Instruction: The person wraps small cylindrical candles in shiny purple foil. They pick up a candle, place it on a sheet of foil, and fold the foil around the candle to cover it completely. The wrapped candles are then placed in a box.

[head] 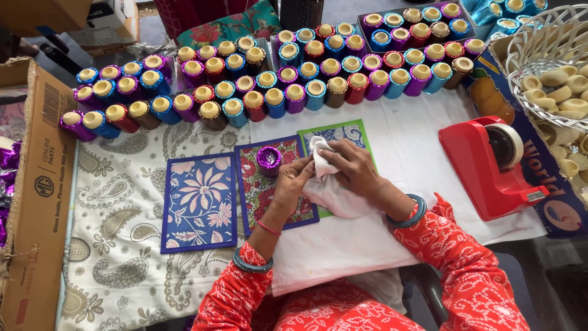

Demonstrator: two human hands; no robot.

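My left hand (290, 184) and my right hand (350, 169) meet over the table, both pinching a white cloth (331, 193) that is bunched up between the fingers. Just left of my left fingers a small purple foil-wrapped pot (269, 159) stands on a red floral card (269, 184). A blue floral card (200, 202) lies to the left and a green-edged card (343, 132) lies partly under my hands.
Rows of foil-wrapped pots in purple, blue, red and brown (275, 79) line the back of the table. A red tape dispenser (493, 165) stands at the right, beside a white basket (551, 49) of plain pots. A cardboard box (37, 184) sits at the left.
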